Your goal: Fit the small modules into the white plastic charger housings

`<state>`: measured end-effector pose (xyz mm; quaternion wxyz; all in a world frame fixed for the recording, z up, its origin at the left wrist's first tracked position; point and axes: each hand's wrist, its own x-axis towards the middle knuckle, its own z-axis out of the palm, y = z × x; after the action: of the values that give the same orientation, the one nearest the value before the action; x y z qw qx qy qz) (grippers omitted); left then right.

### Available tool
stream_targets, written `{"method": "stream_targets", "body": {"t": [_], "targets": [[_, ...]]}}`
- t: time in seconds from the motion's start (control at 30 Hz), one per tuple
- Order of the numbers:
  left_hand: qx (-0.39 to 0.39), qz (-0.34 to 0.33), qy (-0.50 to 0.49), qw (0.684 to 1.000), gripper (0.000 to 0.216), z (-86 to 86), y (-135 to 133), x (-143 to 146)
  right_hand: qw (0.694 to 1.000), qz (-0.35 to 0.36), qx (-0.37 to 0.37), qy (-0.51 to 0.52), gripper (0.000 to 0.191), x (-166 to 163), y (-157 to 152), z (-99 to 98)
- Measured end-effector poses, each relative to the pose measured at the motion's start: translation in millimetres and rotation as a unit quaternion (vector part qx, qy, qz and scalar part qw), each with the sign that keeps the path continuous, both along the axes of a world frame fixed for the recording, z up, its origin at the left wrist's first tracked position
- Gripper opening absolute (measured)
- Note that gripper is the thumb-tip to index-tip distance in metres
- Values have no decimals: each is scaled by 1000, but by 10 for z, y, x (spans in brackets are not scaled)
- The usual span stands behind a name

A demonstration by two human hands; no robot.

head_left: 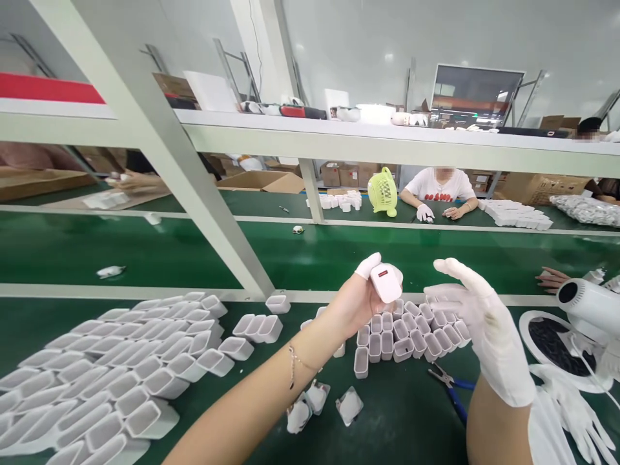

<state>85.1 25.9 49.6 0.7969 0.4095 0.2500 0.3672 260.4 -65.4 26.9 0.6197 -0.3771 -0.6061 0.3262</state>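
One white housing [386, 285] sits in your left hand [359, 302], thumb and fingers closed around its sides, over the green table [387, 420] near the clustered white shells [401, 329]. A light grip on the edges, fingertips clear of the dark red mark [382, 273], looks the best way to keep it steady and readable. The marked face points back toward you; its long axis appears to slant from upper left to lower right, the body's depth hidden by your hand. Your gloved right hand [489, 323] hangs apart, fingers extended, holding nothing.
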Motion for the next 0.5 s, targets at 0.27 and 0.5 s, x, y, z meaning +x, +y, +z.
{"method": "stream_targets", "body": {"t": [0.27, 0.5], "targets": [[39, -20, 16, 999, 51, -93, 57, 68, 999, 6, 31, 2, 60, 159, -101, 70], [114, 0, 71, 991, 46, -161, 34, 58, 976, -141, -18, -167, 42, -80, 11, 33]]}}
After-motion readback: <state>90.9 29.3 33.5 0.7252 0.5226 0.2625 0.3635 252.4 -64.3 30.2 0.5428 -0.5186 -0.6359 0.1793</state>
